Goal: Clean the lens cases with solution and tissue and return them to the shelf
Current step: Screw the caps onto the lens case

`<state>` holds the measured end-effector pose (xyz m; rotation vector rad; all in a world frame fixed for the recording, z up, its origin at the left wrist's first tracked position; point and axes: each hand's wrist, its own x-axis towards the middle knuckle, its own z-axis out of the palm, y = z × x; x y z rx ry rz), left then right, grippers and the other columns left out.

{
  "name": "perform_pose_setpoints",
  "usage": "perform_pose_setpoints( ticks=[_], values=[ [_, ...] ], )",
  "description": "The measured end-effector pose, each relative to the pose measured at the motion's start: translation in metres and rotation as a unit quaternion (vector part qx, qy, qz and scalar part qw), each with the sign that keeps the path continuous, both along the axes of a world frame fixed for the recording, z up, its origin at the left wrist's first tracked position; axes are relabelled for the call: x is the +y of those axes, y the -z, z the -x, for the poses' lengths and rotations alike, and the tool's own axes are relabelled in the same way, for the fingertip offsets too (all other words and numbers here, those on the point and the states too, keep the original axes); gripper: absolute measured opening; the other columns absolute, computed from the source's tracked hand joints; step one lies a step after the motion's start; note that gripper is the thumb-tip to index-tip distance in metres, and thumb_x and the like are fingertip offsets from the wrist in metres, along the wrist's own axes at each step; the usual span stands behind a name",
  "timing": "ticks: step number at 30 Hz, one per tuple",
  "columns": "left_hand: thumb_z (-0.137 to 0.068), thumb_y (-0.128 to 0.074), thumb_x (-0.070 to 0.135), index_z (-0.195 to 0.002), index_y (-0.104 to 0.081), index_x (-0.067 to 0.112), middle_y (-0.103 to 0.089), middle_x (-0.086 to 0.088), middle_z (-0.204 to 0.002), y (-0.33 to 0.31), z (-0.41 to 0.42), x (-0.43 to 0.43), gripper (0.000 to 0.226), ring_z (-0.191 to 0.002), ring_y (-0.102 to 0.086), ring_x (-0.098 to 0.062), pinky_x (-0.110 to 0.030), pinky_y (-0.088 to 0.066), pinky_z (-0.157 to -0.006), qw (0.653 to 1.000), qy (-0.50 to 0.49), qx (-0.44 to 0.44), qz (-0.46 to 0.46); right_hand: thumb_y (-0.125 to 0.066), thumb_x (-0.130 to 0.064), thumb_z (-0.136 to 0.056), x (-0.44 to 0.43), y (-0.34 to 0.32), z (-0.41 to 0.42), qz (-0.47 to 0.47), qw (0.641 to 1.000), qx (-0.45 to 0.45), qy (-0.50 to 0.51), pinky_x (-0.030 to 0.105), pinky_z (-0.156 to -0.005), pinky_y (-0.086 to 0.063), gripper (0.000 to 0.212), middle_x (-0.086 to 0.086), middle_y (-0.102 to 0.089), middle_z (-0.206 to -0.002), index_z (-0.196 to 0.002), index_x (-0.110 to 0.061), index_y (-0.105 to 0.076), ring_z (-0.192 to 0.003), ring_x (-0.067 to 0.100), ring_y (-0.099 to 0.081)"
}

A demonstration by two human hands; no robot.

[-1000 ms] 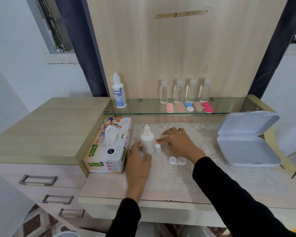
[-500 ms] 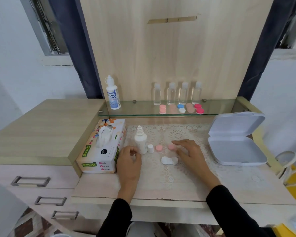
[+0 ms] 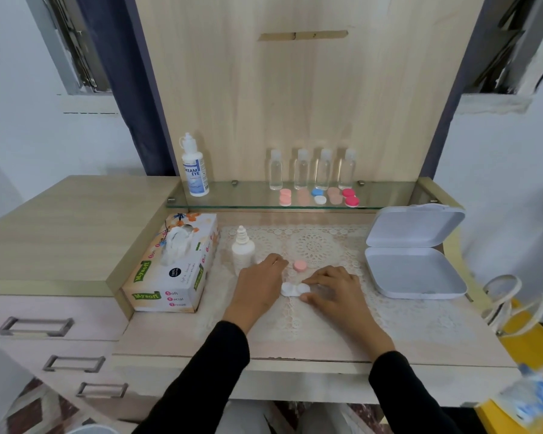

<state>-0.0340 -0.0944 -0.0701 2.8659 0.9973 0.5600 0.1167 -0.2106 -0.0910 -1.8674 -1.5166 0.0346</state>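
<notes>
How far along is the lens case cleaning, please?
Early. Done: the white lens case sits uncapped on the mat, a pink cap beside it. In hand: the right hand pinches the case; the left hand rests alongside. Left: wiping with tissue from the tissue box, recapping, returning it to the glass shelf.

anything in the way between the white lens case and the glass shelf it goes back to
Only a loose pink cap lies on the mat between the white lens case and the glass shelf; lifted over it, nothing visible blocks the way.
</notes>
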Motion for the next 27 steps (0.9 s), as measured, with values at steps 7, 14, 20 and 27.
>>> perform_pose_setpoints(
  ticks=[7, 14, 20, 27],
  values=[
    [-0.09, -0.049, 0.005, -0.122, -0.058, 0.016, -0.057, -0.003, -0.116, 0.003, -0.002, 0.005, 0.035, -0.098, -0.059, -0.025, -0.039, -0.051, -0.073, 0.999, 0.013, -0.014, 0.037, -0.05, -0.066, -0.071, 0.002, 0.003, -0.001, 0.0, 1.0, -0.011, -0.002, 0.026, -0.082, -0.02, 0.048, -0.023, -0.056, -0.1, -0.1, -0.035, -0.071, -0.099, 0.003, -0.044],
    [-0.097, -0.048, 0.031, -0.116, -0.062, 0.021, -0.061, 0.008, -0.113, -0.003, 0.013, -0.008, 0.026, -0.093, -0.059, -0.014, -0.03, -0.047, -0.074, 0.99, 0.014, -0.123, 0.066, -0.053, -0.062, -0.072, 0.002, 0.003, -0.002, -0.002, 1.0, -0.019, -0.002, 0.026, -0.082, -0.02, 0.044, -0.023, -0.055, -0.099, -0.101, -0.034, -0.071, -0.099, 0.004, -0.044],
    [-0.092, -0.055, 0.039, -0.112, -0.065, 0.021, -0.062, 0.008, -0.106, 0.003, 0.014, -0.015, 0.029, -0.097, -0.056, -0.011, -0.03, -0.046, -0.078, 0.988, 0.052, -0.108, 0.095, -0.049, -0.068, -0.07, 0.003, 0.006, -0.002, -0.005, 1.0, -0.021, 0.002, 0.025, -0.083, -0.019, 0.05, -0.024, -0.054, -0.099, -0.101, -0.035, -0.071, -0.099, 0.002, -0.043],
    [-0.087, -0.064, 0.03, -0.111, -0.068, 0.016, -0.065, 0.004, -0.106, 0.009, 0.017, -0.014, 0.027, -0.096, -0.059, -0.012, -0.022, -0.042, -0.082, 0.982, 0.081, -0.124, 0.116, -0.047, -0.068, -0.071, 0.003, 0.007, -0.002, -0.002, 1.0, -0.025, -0.001, 0.024, -0.084, -0.019, 0.049, -0.022, -0.055, -0.1, -0.102, -0.038, -0.071, -0.101, 0.002, -0.044]
  ],
)
